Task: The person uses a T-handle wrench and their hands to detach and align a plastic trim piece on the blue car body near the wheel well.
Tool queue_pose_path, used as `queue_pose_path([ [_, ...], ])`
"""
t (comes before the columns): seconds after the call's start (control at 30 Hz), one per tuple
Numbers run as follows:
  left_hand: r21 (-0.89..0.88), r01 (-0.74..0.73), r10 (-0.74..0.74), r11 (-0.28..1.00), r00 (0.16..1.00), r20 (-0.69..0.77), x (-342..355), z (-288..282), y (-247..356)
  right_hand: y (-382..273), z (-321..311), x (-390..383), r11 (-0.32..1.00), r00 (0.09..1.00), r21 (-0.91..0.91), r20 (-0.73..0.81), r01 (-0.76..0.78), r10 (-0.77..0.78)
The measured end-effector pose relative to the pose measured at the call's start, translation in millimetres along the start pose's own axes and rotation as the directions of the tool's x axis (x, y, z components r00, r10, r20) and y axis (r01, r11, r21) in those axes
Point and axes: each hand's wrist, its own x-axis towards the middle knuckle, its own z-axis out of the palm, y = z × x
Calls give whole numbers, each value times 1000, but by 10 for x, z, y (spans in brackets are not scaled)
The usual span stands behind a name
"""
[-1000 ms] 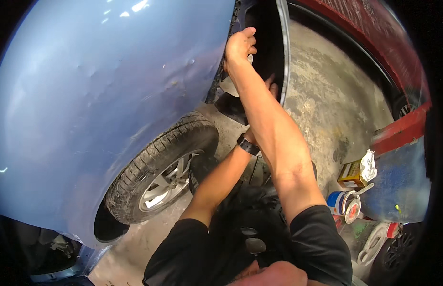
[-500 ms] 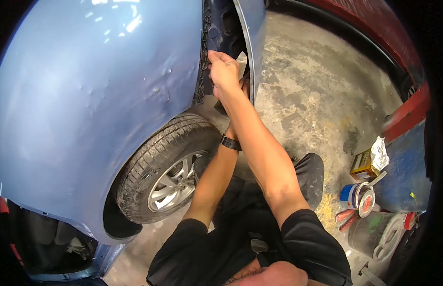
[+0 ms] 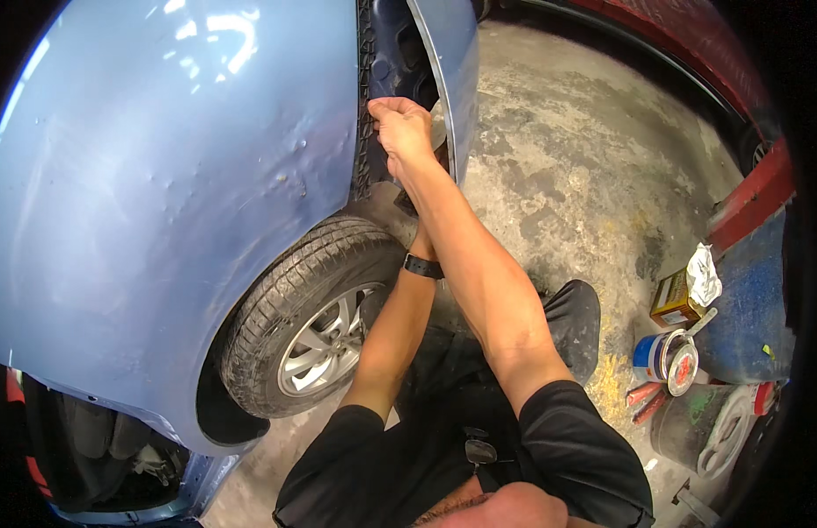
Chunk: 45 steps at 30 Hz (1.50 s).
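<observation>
My right hand point(image 3: 401, 132) is raised to the black slotted strip point(image 3: 364, 75) along the edge of a dented blue car body panel point(image 3: 171, 220). Its fingers are curled and pinched at that strip; what they hold, if anything, is too small to make out. Beside it a curved blue panel point(image 3: 454, 79) stands out from the body, leaving a dark gap. My left arm, with a black watch point(image 3: 422, 267), reaches up underneath my right arm into that gap; its hand is mostly hidden.
Below the panel sits a wheel point(image 3: 316, 339). At right are a red car point(image 3: 681, 44), a red post point(image 3: 743, 198), a blue drum point(image 3: 747, 290), a square tin point(image 3: 677, 295), a paint can point(image 3: 655, 356), a bucket point(image 3: 690, 427) and concrete floor point(image 3: 567, 141). My dark-trousered knee is below the arms.
My right hand has moved down from high in the gap to the strip, its fingers now pinched. My left fingers, earlier showing inside the gap, are now mostly hidden. The view has shifted.
</observation>
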Motion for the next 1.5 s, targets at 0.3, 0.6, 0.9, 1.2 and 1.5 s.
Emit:
queue_pose_path([
  [0.3,19,0,0,1000,1000,14,33,52,4,123,38,136,974,986,-162,-22,158,-164],
  [0.6,13,6,-6,1000,1000,9,93,127,18,6,-27,395,992,956,59,-267,-110,122],
  [0.9,-7,-23,22,1000,998,-60,189,186,-27,-410,-13,327,959,974,270,-178,-89,141],
  [1.2,-22,-7,6,1000,999,-32,187,468,-59,-45,488,575,329,968,-937,-180,-115,-175],
  [1.5,-72,17,-13,997,998,58,-124,1145,172,273,467,491,874,982,-481,-186,-74,-19],
])
